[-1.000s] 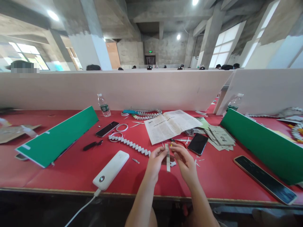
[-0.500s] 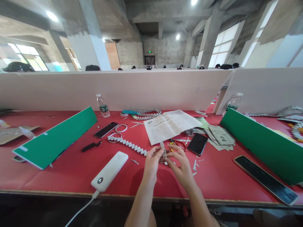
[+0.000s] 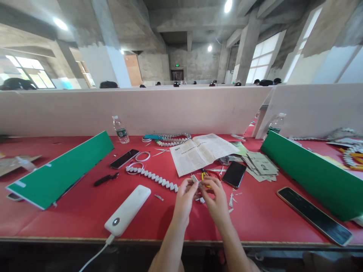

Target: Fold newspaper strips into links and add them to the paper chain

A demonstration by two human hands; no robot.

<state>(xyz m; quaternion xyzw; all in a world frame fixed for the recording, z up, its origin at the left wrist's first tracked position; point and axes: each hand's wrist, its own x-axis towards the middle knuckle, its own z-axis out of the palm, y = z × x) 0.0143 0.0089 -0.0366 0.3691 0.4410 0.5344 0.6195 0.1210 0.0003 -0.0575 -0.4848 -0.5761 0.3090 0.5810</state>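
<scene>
Near the front middle of the red table, my left hand (image 3: 183, 199) pinches a small folded strip of printed paper (image 3: 194, 179), which sticks up past the thumb. My right hand (image 3: 216, 198) closes in from the other side, its thumb and fingertips meeting at the strip's lower end. Part of the strip is hidden by the fingers. A zigzag chain of folded paper (image 3: 155, 177) runs along the table to just beside my left hand. Behind both hands lie yellow-and-red-handled pliers (image 3: 204, 175), partly covered. Small paper scraps (image 3: 231, 201) lie to the right.
Around the hands are an open newspaper sheet (image 3: 201, 153), a black phone (image 3: 234, 174), a stack of cut paper (image 3: 262, 164), a white power bank (image 3: 129, 209), a black-handled cutter (image 3: 105, 179) and tape rolls (image 3: 142, 156). Green boards (image 3: 62, 170) stand at both sides; a bottle (image 3: 121, 130) stands behind.
My right fingers have drawn in from spread around the strip to close against it. The strip now tilts more to the left. The camera view has shifted slightly.
</scene>
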